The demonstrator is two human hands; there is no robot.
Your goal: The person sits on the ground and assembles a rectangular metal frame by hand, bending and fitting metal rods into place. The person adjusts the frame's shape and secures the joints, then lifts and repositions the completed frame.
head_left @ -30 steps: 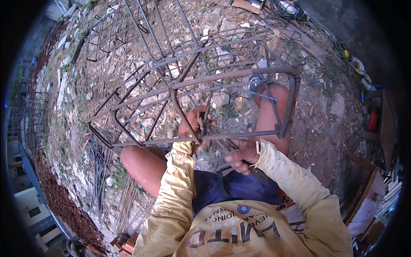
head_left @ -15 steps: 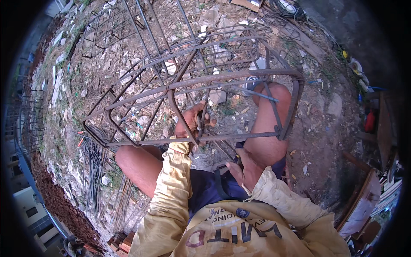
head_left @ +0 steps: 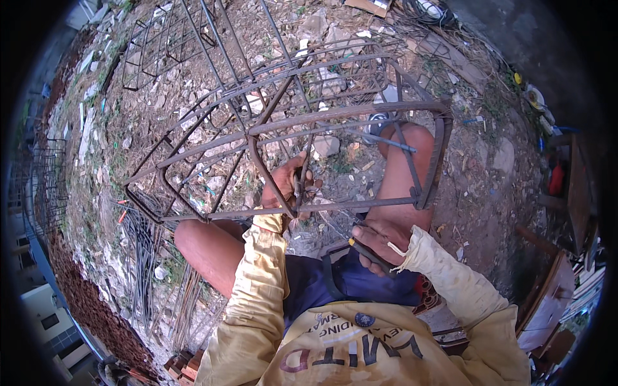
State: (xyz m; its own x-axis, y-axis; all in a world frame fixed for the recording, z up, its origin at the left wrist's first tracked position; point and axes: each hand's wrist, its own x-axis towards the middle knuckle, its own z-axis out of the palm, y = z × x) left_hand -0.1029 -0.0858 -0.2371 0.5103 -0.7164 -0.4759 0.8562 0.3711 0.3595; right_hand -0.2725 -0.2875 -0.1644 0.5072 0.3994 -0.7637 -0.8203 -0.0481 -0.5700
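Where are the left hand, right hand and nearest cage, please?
Left hand (head_left: 286,177), head view: its upper side.
Right hand (head_left: 386,235), head view: its upper side.
Nearest cage (head_left: 347,111), head view: a long bar.

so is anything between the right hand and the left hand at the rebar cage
Yes. The near lower bar of the rebar cage crosses the view between the right hand, which holds a dark-handled tool, and the left hand. A slanted bar also passes in front of the left hand. Depth is hard to judge.
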